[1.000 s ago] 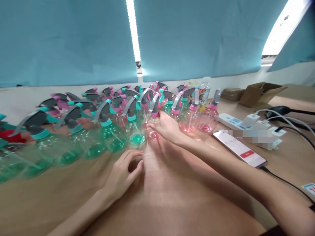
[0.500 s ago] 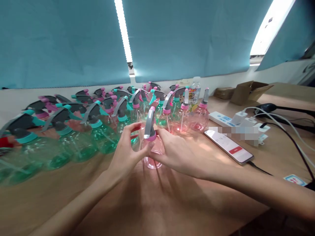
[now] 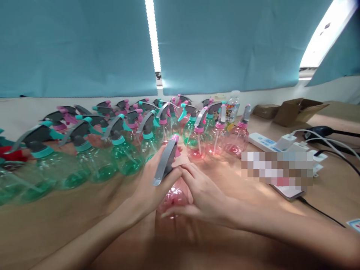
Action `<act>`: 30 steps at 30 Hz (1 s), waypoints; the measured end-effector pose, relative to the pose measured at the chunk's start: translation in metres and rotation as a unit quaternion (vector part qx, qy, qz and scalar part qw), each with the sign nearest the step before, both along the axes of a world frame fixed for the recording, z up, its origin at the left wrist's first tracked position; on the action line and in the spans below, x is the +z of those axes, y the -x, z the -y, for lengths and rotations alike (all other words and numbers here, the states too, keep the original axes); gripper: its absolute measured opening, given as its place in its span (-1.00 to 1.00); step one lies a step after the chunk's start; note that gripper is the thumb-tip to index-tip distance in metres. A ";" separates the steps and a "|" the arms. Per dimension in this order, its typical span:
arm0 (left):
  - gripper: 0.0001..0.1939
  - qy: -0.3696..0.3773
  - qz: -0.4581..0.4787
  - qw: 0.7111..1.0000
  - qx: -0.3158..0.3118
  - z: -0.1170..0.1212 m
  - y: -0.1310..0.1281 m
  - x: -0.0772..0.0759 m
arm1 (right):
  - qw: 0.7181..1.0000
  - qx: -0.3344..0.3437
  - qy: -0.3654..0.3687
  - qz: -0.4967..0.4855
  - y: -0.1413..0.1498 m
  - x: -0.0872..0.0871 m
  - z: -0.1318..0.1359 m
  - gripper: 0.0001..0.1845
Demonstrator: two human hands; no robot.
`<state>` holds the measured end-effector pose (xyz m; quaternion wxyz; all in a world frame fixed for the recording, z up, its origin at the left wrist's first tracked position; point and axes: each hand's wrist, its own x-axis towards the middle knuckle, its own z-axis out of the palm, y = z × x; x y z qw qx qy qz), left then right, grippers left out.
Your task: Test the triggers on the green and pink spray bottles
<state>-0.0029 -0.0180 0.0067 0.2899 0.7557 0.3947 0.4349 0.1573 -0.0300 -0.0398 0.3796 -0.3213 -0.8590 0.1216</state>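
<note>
A pink spray bottle point(image 3: 173, 198) stands before me at the table's front middle. Its grey trigger head point(image 3: 164, 163) with a pink nozzle slants, nozzle up and away from me. Around the collar, just under the head, my left hand point(image 3: 152, 183) is closed; the collar itself is hidden by the fingers. My right hand point(image 3: 206, 197) curves round the clear pink body from the right, thumb across its front. The fingertips of both hands meet at the neck.
Green spray bottles point(image 3: 126, 157) with turquoise collars fill the left, with more behind. Several pink ones point(image 3: 236, 140) stand behind to the right. Further right are a power strip point(image 3: 261, 140) with chargers and cables, a phone point(image 3: 292, 191) and an open cardboard box point(image 3: 298, 110).
The pink bottle has come closer to me, and its head has turned and tilted. My left hand has shifted from beside the body to the collar; the right thumb sits lower.
</note>
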 end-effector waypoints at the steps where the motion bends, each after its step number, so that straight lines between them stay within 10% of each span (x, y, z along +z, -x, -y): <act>1: -0.62 -0.003 0.002 1.000 0.006 -0.002 0.001 0.000 | 1.000 0.016 0.006 0.007 -0.003 -0.002 -0.004 -0.25; 13: -0.59 0.049 0.053 0.995 0.074 -0.022 0.014 0.006 | 0.981 -0.050 0.078 0.169 -0.059 -0.030 -0.036 -0.39; 30: -0.61 0.047 0.020 0.996 0.072 -0.025 0.019 0.004 | 0.963 -0.023 0.181 0.198 -0.065 -0.042 -0.038 -0.27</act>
